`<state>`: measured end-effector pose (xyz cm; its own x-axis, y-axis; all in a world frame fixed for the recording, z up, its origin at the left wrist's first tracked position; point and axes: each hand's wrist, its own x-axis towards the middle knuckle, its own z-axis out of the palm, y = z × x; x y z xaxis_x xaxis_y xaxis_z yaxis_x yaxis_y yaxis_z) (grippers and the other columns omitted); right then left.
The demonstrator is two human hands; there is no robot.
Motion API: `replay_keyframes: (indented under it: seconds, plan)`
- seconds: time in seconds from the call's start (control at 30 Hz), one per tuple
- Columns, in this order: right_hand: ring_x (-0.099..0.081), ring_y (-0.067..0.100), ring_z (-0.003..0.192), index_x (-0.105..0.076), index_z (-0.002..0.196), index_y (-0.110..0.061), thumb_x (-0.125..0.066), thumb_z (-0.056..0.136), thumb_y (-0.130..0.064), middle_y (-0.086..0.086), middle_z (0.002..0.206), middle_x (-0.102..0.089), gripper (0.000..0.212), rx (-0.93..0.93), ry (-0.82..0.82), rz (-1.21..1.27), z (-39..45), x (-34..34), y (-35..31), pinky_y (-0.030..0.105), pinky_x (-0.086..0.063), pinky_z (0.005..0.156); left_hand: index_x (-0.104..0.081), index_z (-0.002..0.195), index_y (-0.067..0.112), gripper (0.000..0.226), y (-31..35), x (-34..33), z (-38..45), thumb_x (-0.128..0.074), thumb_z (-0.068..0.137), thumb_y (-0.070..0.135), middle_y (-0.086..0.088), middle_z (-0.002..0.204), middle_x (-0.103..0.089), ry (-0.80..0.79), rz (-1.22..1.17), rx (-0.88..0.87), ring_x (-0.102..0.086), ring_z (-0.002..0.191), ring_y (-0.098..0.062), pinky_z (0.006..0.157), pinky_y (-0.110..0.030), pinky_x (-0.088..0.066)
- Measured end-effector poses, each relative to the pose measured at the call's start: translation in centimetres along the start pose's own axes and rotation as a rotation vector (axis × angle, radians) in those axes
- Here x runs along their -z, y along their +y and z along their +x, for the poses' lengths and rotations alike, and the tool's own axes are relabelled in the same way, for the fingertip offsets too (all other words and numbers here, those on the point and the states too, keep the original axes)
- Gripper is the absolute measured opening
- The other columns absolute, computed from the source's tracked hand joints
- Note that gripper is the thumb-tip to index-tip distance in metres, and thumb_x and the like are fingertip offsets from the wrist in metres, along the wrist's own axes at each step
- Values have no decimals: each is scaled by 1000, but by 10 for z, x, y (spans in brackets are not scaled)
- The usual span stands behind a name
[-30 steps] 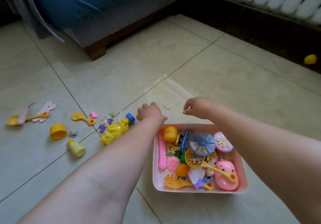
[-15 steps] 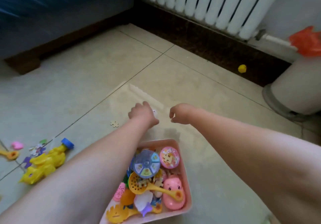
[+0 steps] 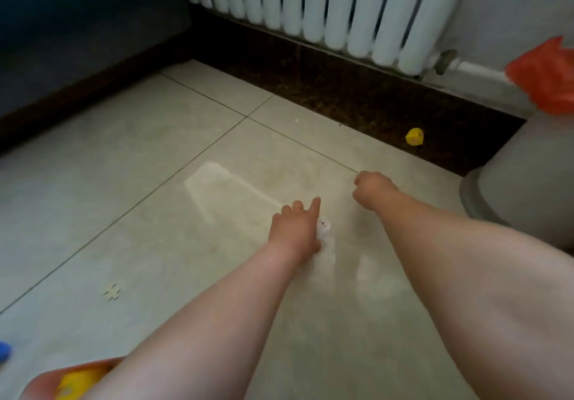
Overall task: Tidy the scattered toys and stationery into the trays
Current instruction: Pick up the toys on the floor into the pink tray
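left hand (image 3: 296, 228): forefinger out, rest curled, small white card (image 3: 324, 224) just beside it on the floor, hold unclear | right hand (image 3: 371, 189): fisted, contents hidden | puzzle piece (image 3: 111, 291): on tile, left | pink tray (image 3: 37, 382): bottom-left corner

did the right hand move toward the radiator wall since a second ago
Yes. The right hand now lies past the tile seam region, closer to the dark skirting and yellow toy; earlier it hovered just beyond the pink tray.

The pink tray (image 3: 46, 378) is cut off at the bottom edge, its contents blurred.
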<state>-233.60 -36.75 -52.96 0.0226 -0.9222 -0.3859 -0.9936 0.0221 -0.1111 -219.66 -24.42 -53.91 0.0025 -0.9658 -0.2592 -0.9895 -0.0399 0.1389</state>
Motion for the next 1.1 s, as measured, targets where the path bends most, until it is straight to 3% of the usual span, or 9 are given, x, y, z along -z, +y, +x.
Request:
replay_keyframes:
  seconds: [0.27,0.47,0.57,0.63,0.7,0.8,0.9,1.1]
  plan:
    - [-33,40,128,-43,139,-16,-47,88,-11,18,143,-30,51,-72,392,42,100,23,64,47,-34,106,-42,134,19,65,21,-9,67,-73,77,26,-9,122,-49,-64,-58,108,-54,110,-30,85,-34,-45]
    - [-5,50,143,-14,152,-30,-54,92,-18,14,160,11,74,-104,248,25,161,30,95,60,-14,115,-43,134,19,65,22,-6,81,-74,77,24,-10,123,-50,-67,3,49,-56,106,-31,83,-33,-45]
    - [-14,50,140,-14,153,-28,-54,93,-18,10,159,16,73,-148,161,76,176,30,98,57,-23,114,-40,138,19,71,21,-5,84,-75,76,24,-11,123,-49,-82,-4,50,-55,108,-32,83,-33,-45]
    - [-24,49,136,-23,151,-18,-53,92,-14,10,159,11,66,-125,188,100,179,24,93,51,-30,112,-40,138,19,74,21,-3,83,-77,74,24,-11,123,-48,-80,-20,63,-54,108,-32,81,-33,-44]
    - [-28,48,133,-34,145,-10,-53,90,-9,14,156,-7,58,-72,274,100,180,19,85,50,-32,110,-40,138,19,75,23,0,82,-78,74,25,-11,123,-48,-81,-29,65,-54,108,-32,80,-34,-45]
    - [-30,47,127,-47,135,-14,-54,86,-8,19,141,-29,50,-116,402,103,176,18,76,56,-33,103,-39,138,19,75,23,0,81,-78,74,25,-12,125,-47,-92,-41,60,-53,109,-32,84,-35,-45]
    - [-35,43,121,-61,119,-17,-57,83,-9,20,129,-38,37,-82,542,50,172,18,81,49,-30,102,-39,139,20,78,21,-3,84,-79,72,26,-11,125,-47,-99,-33,53,-53,110,-32,86,-36,-46]
    - [-38,37,113,-70,99,-19,-52,87,-10,14,122,-46,24,-44,588,34,164,16,110,43,-32,98,-41,140,24,83,31,6,112,-81,68,30,-8,122,-50,-105,-44,93,-56,110,-29,90,-35,-48]
